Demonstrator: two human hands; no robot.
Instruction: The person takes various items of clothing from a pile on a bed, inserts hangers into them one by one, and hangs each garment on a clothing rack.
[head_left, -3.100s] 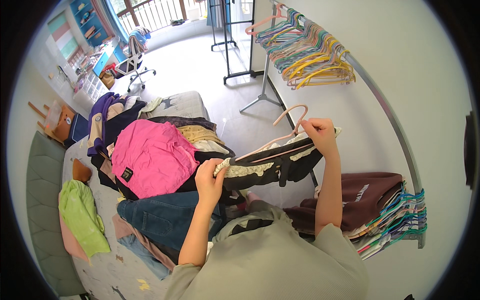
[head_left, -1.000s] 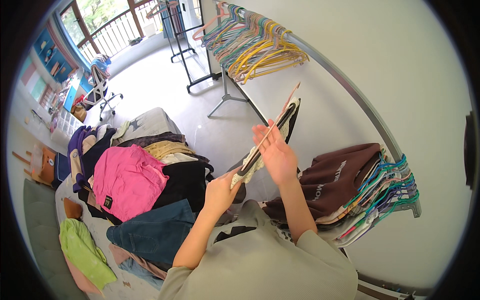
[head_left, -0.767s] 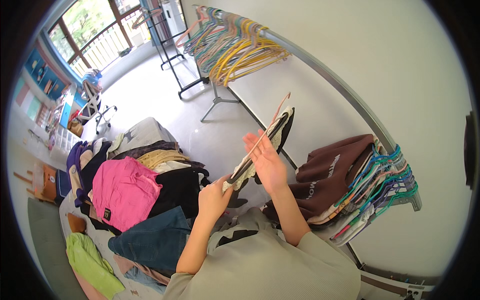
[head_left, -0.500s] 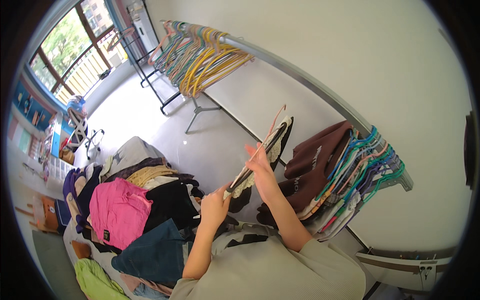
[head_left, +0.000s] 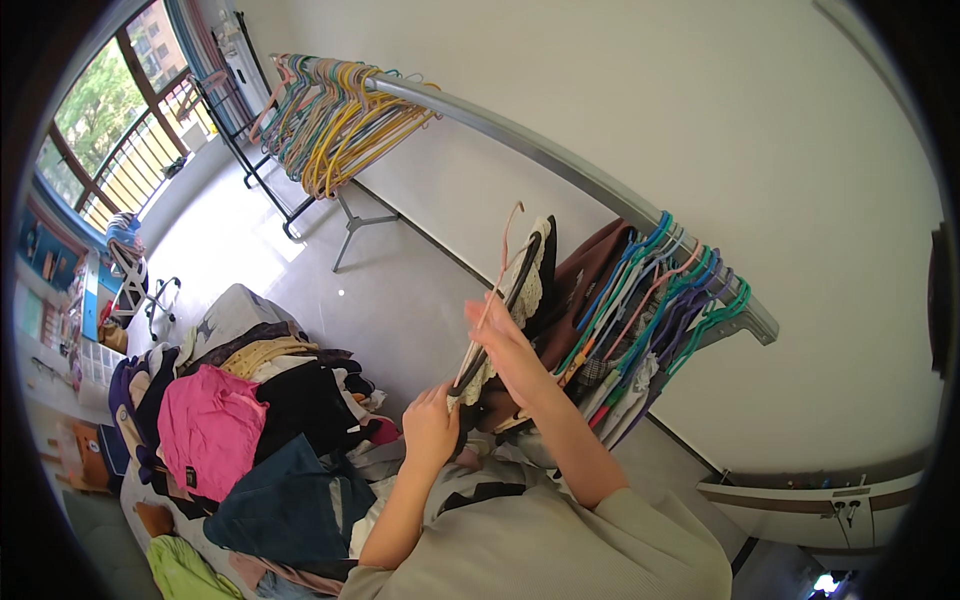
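Observation:
In front of me a pink clothes hanger (head_left: 506, 262) carries a dark garment (head_left: 546, 262) with cream lace trim (head_left: 529, 292); its hook points up, free of the rail. My left hand (head_left: 432, 425) is closed on the lower end of the hanger and the garment's dark edge. Higher up, my right hand (head_left: 503, 345) holds the hanger below its hook, its fingers fairly straight and partly hidden. Just right of the garment, clothes on hangers, among them a brown top (head_left: 590, 275), hang at the near end of the rail.
A metal clothes rail (head_left: 540, 147) runs along the wall, with many bare hangers (head_left: 345, 125) at its far end. To the left lies a clothes heap with a pink garment (head_left: 210, 430), dark blue garment (head_left: 285, 500) and lime garment (head_left: 185, 570). A chair (head_left: 135, 275) stands beyond.
My view has shifted, so the rail and hung clothes sit further left in the picture. Both hands keep hold of the hanger, and the garment now appears closer to the hung clothes.

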